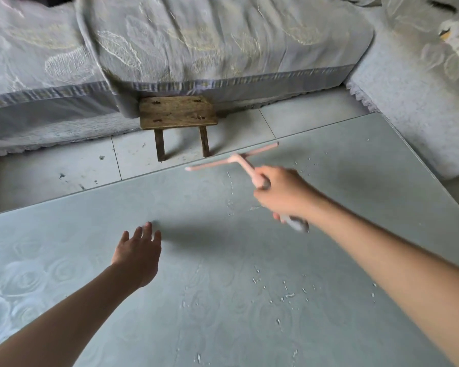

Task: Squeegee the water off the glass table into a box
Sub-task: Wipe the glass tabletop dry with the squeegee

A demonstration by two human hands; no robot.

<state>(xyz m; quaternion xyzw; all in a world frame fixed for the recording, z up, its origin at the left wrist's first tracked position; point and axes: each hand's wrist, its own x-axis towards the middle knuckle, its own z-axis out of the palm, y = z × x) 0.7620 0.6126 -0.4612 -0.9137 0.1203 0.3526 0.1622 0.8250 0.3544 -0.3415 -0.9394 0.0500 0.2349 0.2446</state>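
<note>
The pale green glass table (170,300) fills the lower part of the view, with scattered water drops (284,290) and a thin line of drops near the middle. My right hand (284,193) grips the handle of a pink squeegee (239,158), whose blade is near the table's far edge, blurred by motion. The handle's grey end sticks out below my fist. My left hand (139,254) is spread flat over the table at the left, fingers straight, holding nothing. No box is in view.
A small wooden stool (178,113) stands on the tiled floor (64,168) just beyond the table's far edge. A sofa under a grey patterned cover (196,43) runs along the back, and another covered seat (414,102) stands at the right.
</note>
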